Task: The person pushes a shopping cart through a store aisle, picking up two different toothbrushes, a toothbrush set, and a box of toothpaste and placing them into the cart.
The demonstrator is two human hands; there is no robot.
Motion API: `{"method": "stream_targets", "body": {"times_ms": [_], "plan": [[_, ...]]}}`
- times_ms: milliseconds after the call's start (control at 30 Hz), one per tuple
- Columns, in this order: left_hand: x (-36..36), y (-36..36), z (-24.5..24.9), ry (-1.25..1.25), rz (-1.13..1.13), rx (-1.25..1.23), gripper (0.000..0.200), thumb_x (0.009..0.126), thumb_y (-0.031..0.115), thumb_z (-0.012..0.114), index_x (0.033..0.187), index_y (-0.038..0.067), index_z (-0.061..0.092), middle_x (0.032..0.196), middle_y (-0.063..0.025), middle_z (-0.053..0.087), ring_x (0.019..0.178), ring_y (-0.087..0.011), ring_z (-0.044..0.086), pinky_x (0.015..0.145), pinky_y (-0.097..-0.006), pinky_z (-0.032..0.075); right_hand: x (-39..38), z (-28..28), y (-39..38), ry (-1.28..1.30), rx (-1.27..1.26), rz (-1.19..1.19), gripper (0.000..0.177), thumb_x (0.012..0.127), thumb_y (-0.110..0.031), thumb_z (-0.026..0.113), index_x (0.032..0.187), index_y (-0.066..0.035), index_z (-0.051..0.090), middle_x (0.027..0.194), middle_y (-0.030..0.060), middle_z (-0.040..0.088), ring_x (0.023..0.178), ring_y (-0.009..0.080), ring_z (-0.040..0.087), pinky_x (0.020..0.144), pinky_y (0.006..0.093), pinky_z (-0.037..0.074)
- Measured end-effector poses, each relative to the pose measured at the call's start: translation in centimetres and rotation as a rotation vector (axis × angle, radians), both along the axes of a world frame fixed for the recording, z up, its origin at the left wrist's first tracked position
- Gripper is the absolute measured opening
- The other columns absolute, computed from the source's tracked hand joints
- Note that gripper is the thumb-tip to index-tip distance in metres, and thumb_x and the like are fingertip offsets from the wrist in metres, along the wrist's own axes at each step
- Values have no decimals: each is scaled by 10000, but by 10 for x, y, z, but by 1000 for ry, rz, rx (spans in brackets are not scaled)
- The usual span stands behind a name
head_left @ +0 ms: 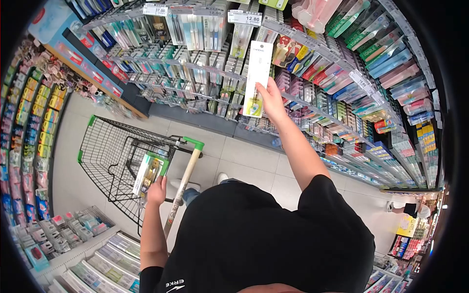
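Observation:
My right hand (271,101) is raised in front of the shelves, its thumb and fingers closed on the side of a long white toothbrush pack (259,66). That pack is upright, with a hanging hole at its top and a green picture at its lower end. Lower left, my left hand (156,191) grips the bottom corner of a second toothbrush pack (149,172), white, green and gold, tilted above the shopping cart (110,161). My left hand is beside the cart's handle (184,171) and apart from it.
Racks of hanging toothbrush packs (207,29) with price tags (244,18) rise ahead and to the right. A shelf of colourful goods (34,117) curves along the left. Low display trays (97,268) stand at lower left. Another person (415,210) is at far right on the tiled floor (249,158).

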State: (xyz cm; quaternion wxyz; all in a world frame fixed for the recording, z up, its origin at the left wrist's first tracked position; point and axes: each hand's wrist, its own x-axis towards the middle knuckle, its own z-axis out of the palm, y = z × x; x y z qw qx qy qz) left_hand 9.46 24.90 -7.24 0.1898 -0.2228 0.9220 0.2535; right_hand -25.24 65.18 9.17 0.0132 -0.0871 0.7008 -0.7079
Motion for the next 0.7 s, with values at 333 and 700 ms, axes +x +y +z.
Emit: {"method": "stream_targets", "body": {"times_ms": [333,700], "plan": [[0,7,2,86,21,-22,478,1102,501,383,1232,99,607,1013,-333,701,993,-546,652,867,-623,513,-67,15,-34,176,6,-12,269,1057,-159,600,1272,0,573,1196,95,675,1117,167,614,990,333,469],[0,5,-4,86,11,-7,475,1099,501,394,1193,90,612,994,-332,699,973,-546,652,848,-629,513,-80,31,-55,127,29,-20,303,1072,-205,598,1298,-5,579,1233,77,667,1157,150,596,1022,314,444]]}}
